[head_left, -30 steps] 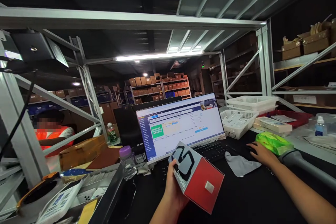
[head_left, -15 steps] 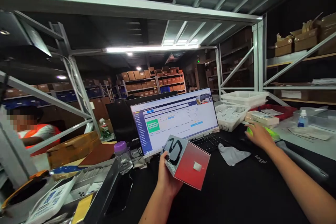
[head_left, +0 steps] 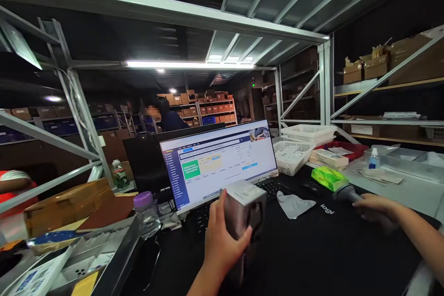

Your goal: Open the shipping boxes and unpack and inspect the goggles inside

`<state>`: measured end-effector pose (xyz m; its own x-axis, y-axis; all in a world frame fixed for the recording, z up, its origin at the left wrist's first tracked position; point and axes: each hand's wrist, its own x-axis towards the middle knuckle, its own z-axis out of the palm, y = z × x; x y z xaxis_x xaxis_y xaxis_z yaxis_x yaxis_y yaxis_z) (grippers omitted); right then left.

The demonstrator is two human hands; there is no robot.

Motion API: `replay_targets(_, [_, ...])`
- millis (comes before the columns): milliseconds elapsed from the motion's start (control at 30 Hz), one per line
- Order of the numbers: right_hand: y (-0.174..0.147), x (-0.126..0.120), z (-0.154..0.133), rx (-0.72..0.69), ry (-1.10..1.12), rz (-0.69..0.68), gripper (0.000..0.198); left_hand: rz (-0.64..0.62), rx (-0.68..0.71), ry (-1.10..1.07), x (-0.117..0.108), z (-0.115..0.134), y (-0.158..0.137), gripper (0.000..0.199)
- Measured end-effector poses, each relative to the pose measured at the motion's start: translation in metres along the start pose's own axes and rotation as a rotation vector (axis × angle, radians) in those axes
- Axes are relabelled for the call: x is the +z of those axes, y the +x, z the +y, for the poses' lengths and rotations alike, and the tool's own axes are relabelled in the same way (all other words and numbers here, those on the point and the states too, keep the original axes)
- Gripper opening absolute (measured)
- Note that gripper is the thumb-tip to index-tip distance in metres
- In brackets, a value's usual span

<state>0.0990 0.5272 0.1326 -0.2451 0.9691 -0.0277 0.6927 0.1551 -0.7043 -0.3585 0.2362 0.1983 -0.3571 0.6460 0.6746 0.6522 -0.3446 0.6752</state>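
My left hand is wrapped round a product box, fingers on its left side and thumb across the front. The box is tilted above the black desk mat, showing a pale printed face on top and a dark picture on the side. At the right, my right hand is closed round the handle of a grey handheld barcode scanner. Its fingers are partly blurred. The scanner's head points left, close to a bright green packet. A grey cloth lies between the two hands.
Behind the box stand a lit monitor and a keyboard. A purple-lidded bottle and a grey tray are on the left. White baskets stand at the right rear. A person is beyond the monitor.
My left hand has turned the box, so its red face no longer shows. My right hand has moved from near the green packet onto the scanner. The camera view has shifted right.
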Motion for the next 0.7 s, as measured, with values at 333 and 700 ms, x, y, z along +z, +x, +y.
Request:
replay_targets(333, [-0.106,0.007,-0.084,-0.122,0.364,-0.183,0.048,-0.065,0.792,0.626,0.035,-0.016,-0.029,0.107])
replay_targets(700, [-0.175,0.039,-0.121,-0.161,0.588,-0.488,0.043,-0.135,0.927,0.62,0.032,-0.008,-0.03,0.107])
